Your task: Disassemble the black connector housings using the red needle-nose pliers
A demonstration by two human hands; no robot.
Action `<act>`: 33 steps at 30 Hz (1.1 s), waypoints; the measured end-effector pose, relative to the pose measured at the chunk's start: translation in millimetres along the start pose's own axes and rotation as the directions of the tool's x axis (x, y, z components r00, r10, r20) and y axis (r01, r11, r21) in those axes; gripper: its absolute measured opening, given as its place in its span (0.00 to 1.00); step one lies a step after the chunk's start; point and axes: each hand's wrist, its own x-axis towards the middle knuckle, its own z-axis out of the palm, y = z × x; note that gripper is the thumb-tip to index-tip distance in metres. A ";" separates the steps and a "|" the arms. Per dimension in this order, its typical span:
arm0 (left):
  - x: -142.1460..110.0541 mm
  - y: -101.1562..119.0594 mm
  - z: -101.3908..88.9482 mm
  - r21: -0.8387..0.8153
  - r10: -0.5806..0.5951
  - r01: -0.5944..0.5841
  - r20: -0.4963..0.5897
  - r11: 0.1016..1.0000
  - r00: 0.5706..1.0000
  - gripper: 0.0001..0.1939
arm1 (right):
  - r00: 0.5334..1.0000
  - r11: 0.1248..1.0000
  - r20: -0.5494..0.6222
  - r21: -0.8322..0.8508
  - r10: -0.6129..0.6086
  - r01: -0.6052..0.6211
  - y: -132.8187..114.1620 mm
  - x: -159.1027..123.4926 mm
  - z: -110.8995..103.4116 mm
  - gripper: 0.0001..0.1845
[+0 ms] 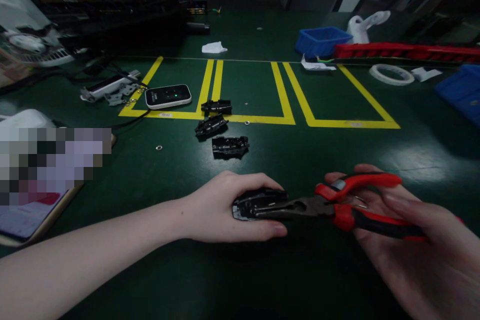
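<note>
Thumb and fingers of my left hand [228, 205] wrap round a black plastic part [245, 205] low over the green table. In my right hand [405, 225] lie long-nose pliers [348, 205] with red and black handles. Their jaws point left and reach onto the black part; whether they grip anything there I cannot tell. Beyond my left hand lie three similar black parts: the nearest one [230, 147], a middle one [211, 126] and the farthest one [216, 106]. A small metal ring [159, 148] rests to their left, another ring [246, 122] to their right.
Yellow tape [255, 119] marks out boxes on the table [180, 280]. At left are a phone [48, 200], a black-and-white device [168, 96], metal pieces [112, 87] and a fan [33, 35]. A blue bin [322, 41], a tape roll [391, 74] and a red strip [405, 51] stand right.
</note>
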 end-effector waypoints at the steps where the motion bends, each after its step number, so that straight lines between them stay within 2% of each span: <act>1: 0.0 -0.2 0.1 -0.004 0.003 -0.003 0.000 1.000 1.000 0.21 | 1.000 1.000 0.000 -0.002 -0.003 0.003 -0.1 0.3 -0.5 0.23; 12: -0.7 -3.4 0.9 -0.036 0.041 -0.040 0.021 0.999 0.999 0.22 | 1.000 1.000 -0.021 0.002 -0.018 0.018 -2.1 2.1 -0.1 0.22; 27: 0.3 -4.4 -0.5 0.020 0.054 -0.055 0.045 0.998 0.998 0.23 | 0.999 0.999 -0.032 0.007 -0.043 0.043 1.0 -1.0 -2.1 0.24; 33: -0.4 -3.7 0.4 0.049 0.044 -0.046 0.040 0.998 0.998 0.23 | 1.000 1.000 -0.025 -0.011 -0.017 0.017 0.9 0.5 -2.6 0.22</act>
